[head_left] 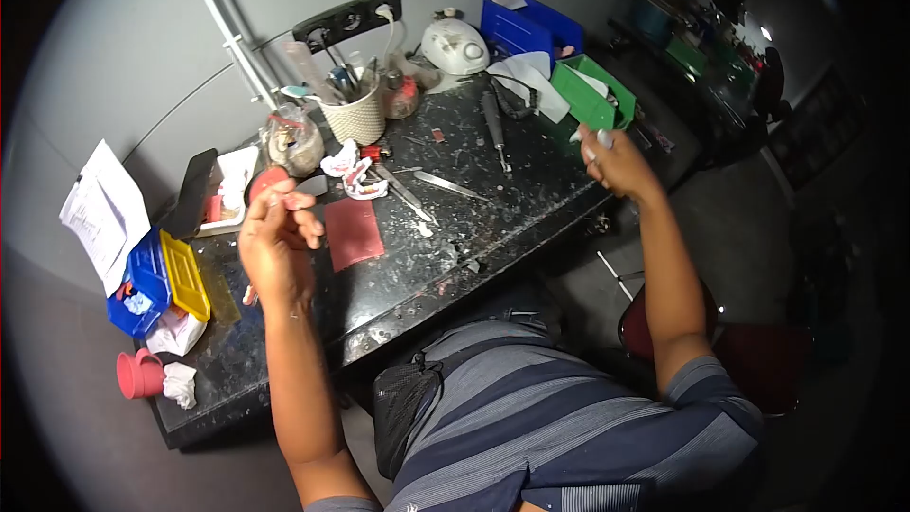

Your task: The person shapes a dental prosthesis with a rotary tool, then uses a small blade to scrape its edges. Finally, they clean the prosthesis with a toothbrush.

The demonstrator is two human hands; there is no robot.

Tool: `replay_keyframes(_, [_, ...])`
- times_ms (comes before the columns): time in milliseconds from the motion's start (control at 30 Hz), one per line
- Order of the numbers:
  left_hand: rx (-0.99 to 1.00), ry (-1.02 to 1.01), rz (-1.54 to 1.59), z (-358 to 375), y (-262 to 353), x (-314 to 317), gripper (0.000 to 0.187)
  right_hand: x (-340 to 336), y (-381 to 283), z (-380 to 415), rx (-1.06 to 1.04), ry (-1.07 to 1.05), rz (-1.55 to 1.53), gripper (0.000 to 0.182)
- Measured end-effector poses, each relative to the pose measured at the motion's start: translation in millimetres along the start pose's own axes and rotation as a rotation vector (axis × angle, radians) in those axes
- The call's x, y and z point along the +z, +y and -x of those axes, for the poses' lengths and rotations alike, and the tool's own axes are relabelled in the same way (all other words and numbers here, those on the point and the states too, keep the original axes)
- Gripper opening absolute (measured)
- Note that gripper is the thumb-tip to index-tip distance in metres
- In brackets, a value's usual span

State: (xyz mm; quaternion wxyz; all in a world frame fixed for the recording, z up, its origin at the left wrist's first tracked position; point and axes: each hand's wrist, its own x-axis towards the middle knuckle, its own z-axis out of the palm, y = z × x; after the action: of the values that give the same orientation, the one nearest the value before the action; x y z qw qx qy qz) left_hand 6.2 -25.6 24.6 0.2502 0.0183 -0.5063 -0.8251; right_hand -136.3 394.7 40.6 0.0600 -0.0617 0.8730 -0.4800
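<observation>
My left hand is raised over the left part of the bench, its fingers curled around a round pink piece that looks like wax. Just right of that hand, a square pink wax sheet lies flat on the dark bench. Behind the sheet are white and pink dental models, with a metal wax knife beside them. Out to the right, my right hand is closed above the bench edge, in front of a green bin. A small white object shows between its fingers; its kind is not clear.
A handpiece with a coiled cord lies mid-bench. At the back stand a cup of tools, a white domed device and a blue bin. Left are a white tray, a yellow lid and a pink mug.
</observation>
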Motion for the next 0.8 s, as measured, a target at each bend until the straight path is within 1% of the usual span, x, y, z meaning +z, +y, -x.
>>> replay_keyframes(33, [0.025,0.022,-0.023,-2.0,0.2,-2.6,0.023,1.7,7.3,3.3,0.051,-0.042,0.030,0.052])
replay_keyframes(100, [0.040,0.017,-0.059,-4.6,-0.4,-7.1,0.023,0.8,23.4,3.1,0.053,-0.126,0.010,0.055])
replay_keyframes(233, [0.015,0.016,-0.104,-4.1,-2.0,-5.8,0.024,3.7,21.9,-2.1,0.091,-0.105,0.026,0.056])
replay_keyframes(300, [0.008,0.004,-0.111,-2.6,-3.9,-4.3,0.024,7.1,18.6,-4.3,0.078,-0.138,0.084,0.057])
replay_keyframes(367, [0.021,-0.015,-0.173,-0.4,-4.6,-1.8,0.026,15.1,22.3,-7.1,0.104,-0.113,0.045,0.056])
replay_keyframes(433, [0.004,-0.022,-0.167,0.6,-4.5,-0.2,0.026,19.2,24.6,-8.3,0.032,0.001,0.036,0.057])
replay_keyframes(467, [-0.006,-0.031,-0.163,0.9,-4.3,0.5,0.026,18.1,23.2,-8.2,0.035,-0.001,0.039,0.057])
replay_keyframes(533, [-0.012,-0.038,-0.160,1.6,-4.0,0.8,0.025,14.7,17.6,-7.7,0.153,-0.011,0.080,0.052])
replay_keyframes(567, [-0.012,-0.047,-0.158,1.7,-3.9,1.2,0.025,14.2,16.8,-8.1,0.156,-0.012,0.081,0.052])
replay_keyframes(633, [-0.016,-0.049,-0.162,1.6,-3.9,1.9,0.025,13.3,14.8,-11.0,0.184,-0.059,-0.028,0.053])
replay_keyframes(767, [-0.024,-0.051,-0.177,3.1,-4.4,3.6,0.024,12.6,27.2,-21.2,0.190,-0.088,-0.063,0.057])
replay_keyframes(800, [-0.016,-0.075,-0.164,3.3,-5.5,3.5,0.024,13.7,26.8,-20.6,0.177,-0.067,-0.019,0.059])
